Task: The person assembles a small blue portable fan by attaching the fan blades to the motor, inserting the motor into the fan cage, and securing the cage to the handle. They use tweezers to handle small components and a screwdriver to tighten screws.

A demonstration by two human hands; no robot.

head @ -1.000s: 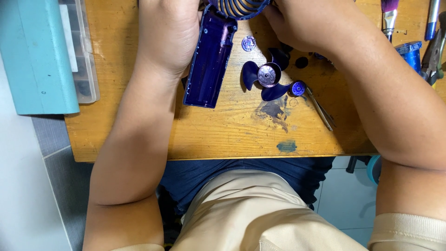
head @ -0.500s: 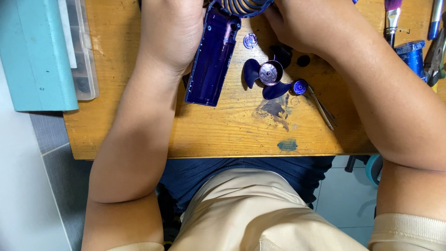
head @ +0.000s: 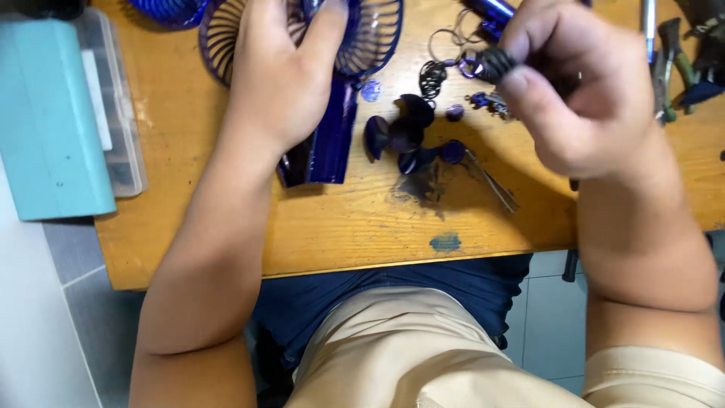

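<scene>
wooden workbench [head: 340, 227] fills the view, scuffed and paint-stained near its front edge, with a pale teal case [head: 45, 121] and a clear plastic organiser box [head: 113, 98] at its left end. a dark blue handheld fan [head: 332, 113] lies across the middle, its slatted round guard toward the far edge and its handle pointing back at the person.

since a moment ago the view has tilted up, so the whole guard now shows. the left hand [head: 283, 72] has stayed on the fan, fingers spread wide and flat over the guard, pinning it to the bench. the right hand [head: 574, 91] has lifted off the bench and now hangs above it, thumb and forefinger pinched narrow on a small dark round part [head: 495, 64], apparently just picked up, though what it is i cannot tell.

below that hand the loose blue propeller [head: 400, 136] rests where it was, just beside the handle, with a small blue cap [head: 453, 151] touching it and a thin metal tool [head: 491, 181] near. pliers [head: 672, 68] lie at the far right.
</scene>
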